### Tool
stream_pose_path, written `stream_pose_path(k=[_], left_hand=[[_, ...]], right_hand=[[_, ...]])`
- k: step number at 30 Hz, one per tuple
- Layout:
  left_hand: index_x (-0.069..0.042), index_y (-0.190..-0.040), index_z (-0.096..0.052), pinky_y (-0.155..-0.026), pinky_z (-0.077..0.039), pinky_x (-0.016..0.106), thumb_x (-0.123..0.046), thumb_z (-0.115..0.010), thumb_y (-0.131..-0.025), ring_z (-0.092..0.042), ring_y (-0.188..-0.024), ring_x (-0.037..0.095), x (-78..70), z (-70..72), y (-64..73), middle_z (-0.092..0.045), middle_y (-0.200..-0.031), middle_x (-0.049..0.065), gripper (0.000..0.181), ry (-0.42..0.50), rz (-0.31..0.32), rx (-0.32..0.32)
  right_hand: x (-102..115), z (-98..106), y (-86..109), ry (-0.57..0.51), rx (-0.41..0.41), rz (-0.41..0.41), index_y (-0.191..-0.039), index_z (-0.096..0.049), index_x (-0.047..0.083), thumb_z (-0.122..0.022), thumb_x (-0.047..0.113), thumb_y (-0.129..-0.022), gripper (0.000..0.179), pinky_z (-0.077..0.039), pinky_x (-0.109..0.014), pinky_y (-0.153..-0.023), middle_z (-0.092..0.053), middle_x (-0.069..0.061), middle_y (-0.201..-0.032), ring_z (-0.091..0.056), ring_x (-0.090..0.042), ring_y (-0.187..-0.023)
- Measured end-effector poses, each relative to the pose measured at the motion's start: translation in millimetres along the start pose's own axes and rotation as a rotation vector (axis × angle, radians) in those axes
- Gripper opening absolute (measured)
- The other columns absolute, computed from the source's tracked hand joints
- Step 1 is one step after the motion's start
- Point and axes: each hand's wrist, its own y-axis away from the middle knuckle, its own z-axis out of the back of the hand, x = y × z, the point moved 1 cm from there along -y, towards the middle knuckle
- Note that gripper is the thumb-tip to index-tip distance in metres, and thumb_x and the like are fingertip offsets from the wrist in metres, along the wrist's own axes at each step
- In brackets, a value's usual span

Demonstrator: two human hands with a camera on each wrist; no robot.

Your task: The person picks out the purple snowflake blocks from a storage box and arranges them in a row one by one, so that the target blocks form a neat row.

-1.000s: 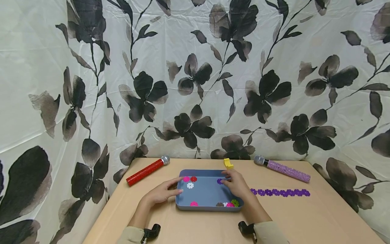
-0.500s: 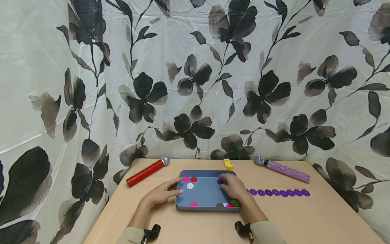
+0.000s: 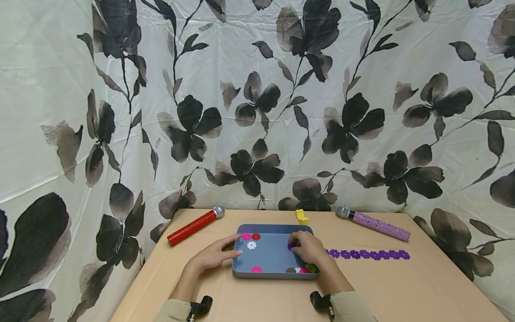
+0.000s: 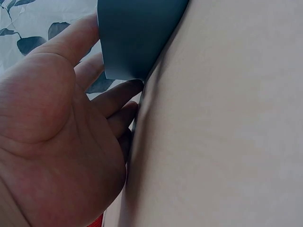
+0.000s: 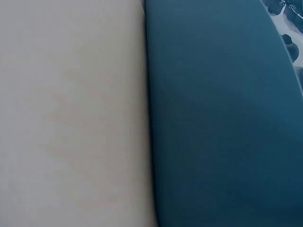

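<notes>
In the head view a blue-grey tray [image 3: 265,276] lies mid-table with small flower-shaped pieces in it. My left hand [image 3: 213,255] rests at its left side, fingers fairly straight, thumb and index finger touching the rim. The left wrist view shows that hand [image 4: 61,127] against the tray's outer wall [image 4: 137,42]. Inside the tray, toward the right, my right hand [image 3: 310,248] has curled fingers on a purple flower piece [image 3: 290,247], mostly hidden under the fingertips. In the right wrist view only the tray wall [image 5: 222,123] and tabletop show; the hand is out of sight.
A row of purple flower pieces [image 3: 364,254] lies right of the tray. A red microphone [image 3: 192,228] lies at the back left, a purple glittery microphone [image 3: 380,226] at the back right. A small yellow object [image 3: 301,217] stands behind the tray. White flower piece [image 3: 251,245] lies inside.
My right hand has shifted left and inward over the tray, and its fingers have closed down on the purple flower piece, which now sits slightly nearer. The left hand has stayed put.
</notes>
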Motion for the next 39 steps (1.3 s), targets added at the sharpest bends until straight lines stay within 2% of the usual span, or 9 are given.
stream_pose_path(k=[7, 16, 28, 33, 36, 39], left_hand=[[-0.021, -0.16, -0.043, -0.129, -0.017, 0.063, -0.046, -0.07, -0.098, -0.022, -0.159, 0.04, 0.9, 1.0, 1.4, -0.032, -0.17, 0.013, 0.072, -0.004, 0.008, -0.002], [-0.019, -0.161, -0.042, -0.129, -0.017, 0.062, -0.045, -0.07, -0.098, -0.022, -0.159, 0.04, 0.0, 1.2, 1.9, -0.032, -0.17, 0.014, 0.073, -0.004, 0.002, 0.005], [-0.019, -0.16, -0.042, -0.129, -0.017, 0.062, -0.042, -0.069, -0.1, -0.022, -0.159, 0.039, -0.3, 2.2, 1.4, -0.033, -0.17, 0.013, 0.07, -0.001, -0.001, 0.0], [-0.019, -0.16, -0.042, -0.129, -0.017, 0.063, -0.044, -0.069, -0.099, -0.023, -0.159, 0.039, -0.9, 2.0, 2.4, -0.033, -0.169, 0.013, 0.072, -0.005, -0.002, -0.002], [-0.019, -0.161, -0.042, -0.129, -0.017, 0.063, -0.045, -0.069, -0.099, -0.023, -0.159, 0.039, -1.2, 1.8, 2.3, -0.034, -0.169, 0.013, 0.072, -0.009, 0.001, -0.003], [-0.02, -0.161, -0.042, -0.128, -0.017, 0.064, -0.045, -0.069, -0.099, -0.023, -0.159, 0.039, -1.4, 1.5, 1.8, -0.033, -0.169, 0.012, 0.072, -0.011, 0.006, -0.001]], right_hand=[[3.5, 0.3, 1.5, -0.012, 0.005, 0.02, -0.092, -0.075, 0.017, -0.082, 0.01, -0.089, 0.01, -0.054, -0.043, -0.081, -0.066, 0.004, -0.092, -0.058, -0.013, -0.084], [4.3, 1.8, 3.0, -0.034, 0.002, 0.057, -0.091, -0.078, 0.013, -0.084, 0.005, -0.085, 0.011, -0.054, -0.033, -0.075, -0.064, 0.003, -0.09, -0.057, -0.012, -0.079], [-0.4, 8.8, 4.0, -0.062, 0.038, 0.127, -0.094, -0.079, 0.011, -0.086, 0.007, -0.084, 0.013, -0.054, -0.023, -0.068, -0.066, 0.003, -0.089, -0.057, -0.011, -0.078], [-3.3, 9.8, 6.0, -0.073, 0.061, 0.176, -0.098, -0.08, 0.008, -0.086, 0.007, -0.084, 0.015, -0.055, -0.021, -0.071, -0.066, 0.002, -0.091, -0.058, -0.01, -0.081], [-5.6, 12.8, 8.7, -0.116, 0.069, 0.186, -0.102, -0.08, 0.007, -0.084, 0.006, -0.086, 0.017, -0.056, -0.021, -0.073, -0.067, 0.001, -0.095, -0.059, -0.011, -0.084], [-9.0, 16.7, 11.9, -0.183, 0.064, 0.155, -0.107, -0.08, 0.006, -0.082, 0.005, -0.088, 0.018, -0.057, -0.019, -0.075, -0.069, 0.001, -0.1, -0.06, -0.013, -0.087]])
